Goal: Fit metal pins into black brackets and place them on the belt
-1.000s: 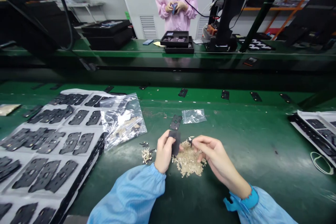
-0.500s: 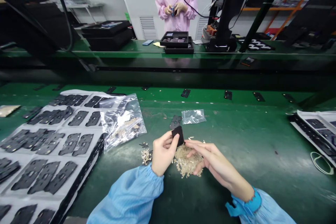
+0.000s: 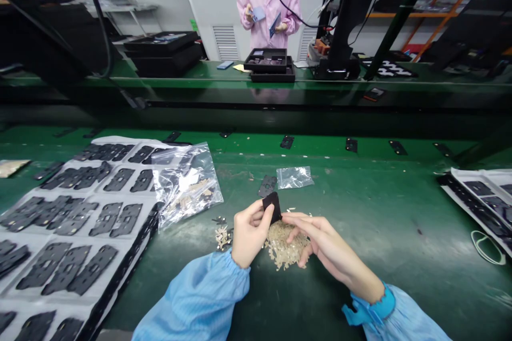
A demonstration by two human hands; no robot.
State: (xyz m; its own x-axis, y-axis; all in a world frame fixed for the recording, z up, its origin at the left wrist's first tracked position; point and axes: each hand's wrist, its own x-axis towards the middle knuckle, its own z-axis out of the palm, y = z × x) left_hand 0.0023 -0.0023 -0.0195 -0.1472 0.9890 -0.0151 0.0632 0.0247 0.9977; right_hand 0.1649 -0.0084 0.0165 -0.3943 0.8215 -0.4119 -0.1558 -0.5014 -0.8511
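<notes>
A flat black plate point(image 3: 272, 206) is pinched upright between the thumb and fingers of my left hand point(image 3: 251, 232). My right hand point(image 3: 316, 237) has its fingers apart, with the fingertips at the plate's lower right edge and the thumb lower down. Under the right hand lies a heap of small beige pieces point(image 3: 284, 250). Whether a tiny piece sits at the right fingertips cannot be made out. A smaller cluster of beige and dark bits point(image 3: 222, 237) lies left of my left hand. Just beyond the held plate, a dark grey plate point(image 3: 267, 185) rests flat on the green table.
A white tray point(image 3: 150, 232) with many black plates fills the left side, a clear bag point(image 3: 190, 186) over its corner. An empty-looking small bag point(image 3: 295, 177) lies ahead. Another tray point(image 3: 460, 192) stands right. A co-worker in pink point(image 3: 269, 16) is across the bench.
My left hand stays in place on the black plate; my right thumb has shifted slightly right. Plates on the far strip have moved right. The co-worker's hands have parted, a flat item in each.
</notes>
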